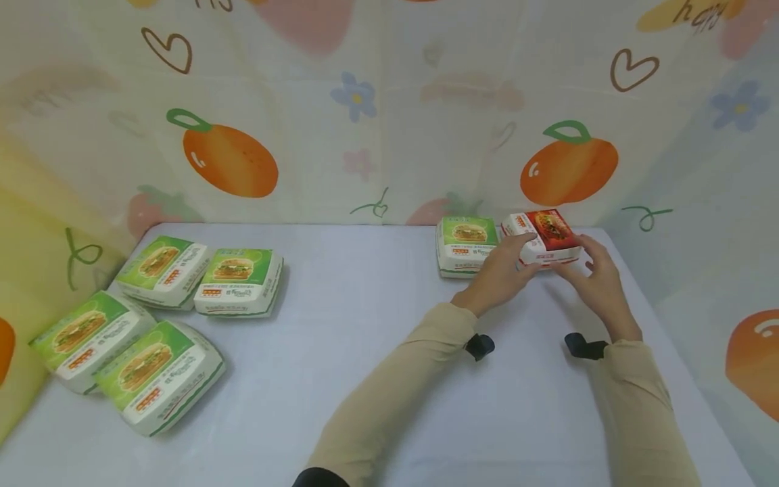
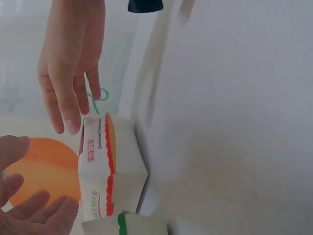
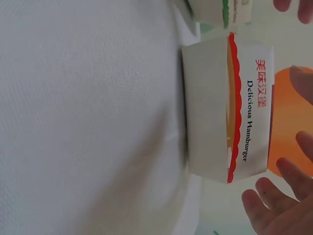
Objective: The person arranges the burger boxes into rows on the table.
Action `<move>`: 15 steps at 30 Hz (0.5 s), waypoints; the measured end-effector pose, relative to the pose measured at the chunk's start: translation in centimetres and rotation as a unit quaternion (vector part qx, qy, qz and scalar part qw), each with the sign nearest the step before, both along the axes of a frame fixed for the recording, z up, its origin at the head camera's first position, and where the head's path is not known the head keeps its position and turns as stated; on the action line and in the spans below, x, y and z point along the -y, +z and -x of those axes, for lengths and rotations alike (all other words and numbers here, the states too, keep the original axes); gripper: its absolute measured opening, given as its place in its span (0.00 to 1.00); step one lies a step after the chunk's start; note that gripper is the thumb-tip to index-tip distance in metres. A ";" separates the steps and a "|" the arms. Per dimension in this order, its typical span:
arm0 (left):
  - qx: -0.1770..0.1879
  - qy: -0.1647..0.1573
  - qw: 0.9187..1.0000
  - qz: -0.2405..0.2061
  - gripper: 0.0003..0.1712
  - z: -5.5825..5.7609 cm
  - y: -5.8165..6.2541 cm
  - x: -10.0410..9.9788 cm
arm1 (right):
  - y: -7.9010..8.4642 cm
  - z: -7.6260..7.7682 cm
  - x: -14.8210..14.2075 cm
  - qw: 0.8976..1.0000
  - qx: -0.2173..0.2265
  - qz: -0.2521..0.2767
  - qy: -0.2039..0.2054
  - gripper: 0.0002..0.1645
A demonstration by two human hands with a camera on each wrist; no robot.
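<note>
fingers (image 3: 266, 191) loosely spread on both sides, left hand (image 1: 499, 274) and right hand (image 1: 599, 287) bracketing the red burger box (image 1: 538, 237), and the wrist views show a gap between fingertips and carton! it sits near the far edge of the bench (image 1: 377, 379), just beneath those fingers, lid gaping slightly along the front. close on its left, a green burger box (image 1: 468, 247); four more green cartons (image 1: 237, 277) stand well apart, over at the left.

Dim, diffuse light, soft shadows on table (image 1: 292, 379), muted colours
</note>
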State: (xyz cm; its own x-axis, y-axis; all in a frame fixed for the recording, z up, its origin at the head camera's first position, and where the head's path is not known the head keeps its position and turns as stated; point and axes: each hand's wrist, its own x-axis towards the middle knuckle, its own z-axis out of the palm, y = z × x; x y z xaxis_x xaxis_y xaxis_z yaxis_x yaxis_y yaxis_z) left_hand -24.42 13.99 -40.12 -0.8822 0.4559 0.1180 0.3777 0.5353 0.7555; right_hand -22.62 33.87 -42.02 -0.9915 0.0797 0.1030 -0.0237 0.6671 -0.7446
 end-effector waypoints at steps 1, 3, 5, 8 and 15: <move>0.000 -0.001 1.000 0.000 0.34 0.0 -0.1 -0.1 | 0.0 0.1 0.0 1.000 0.004 0.004 0.003 0.47; 0.003 -0.003 1.000 0.000 0.35 0.1 -0.3 -0.3 | -0.1 0.3 -0.1 1.000 0.016 0.013 0.006 0.48; 0.009 -0.003 1.000 -0.001 0.37 0.2 -0.7 -0.5 | -0.1 0.5 -0.1 0.999 0.030 0.019 0.005 0.50; 0.025 -0.003 1.000 -0.009 0.38 0.3 -1.3 -0.9 | -0.1 0.7 -0.2 0.999 0.041 0.024 0.002 0.51; 0.064 -0.003 0.998 -0.016 0.38 0.5 -2.2 -1.7 | -0.2 1.2 -0.6 0.998 0.060 0.022 0.006 0.53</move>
State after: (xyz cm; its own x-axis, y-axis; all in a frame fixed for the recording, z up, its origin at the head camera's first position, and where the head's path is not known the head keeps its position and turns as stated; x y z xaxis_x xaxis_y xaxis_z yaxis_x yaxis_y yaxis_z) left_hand -24.91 15.68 -42.34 -0.8882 0.4591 0.0194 0.2807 0.5086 0.8139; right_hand -23.83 34.42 -42.25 -0.9974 0.0694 -0.0193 0.0590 0.6334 -0.7716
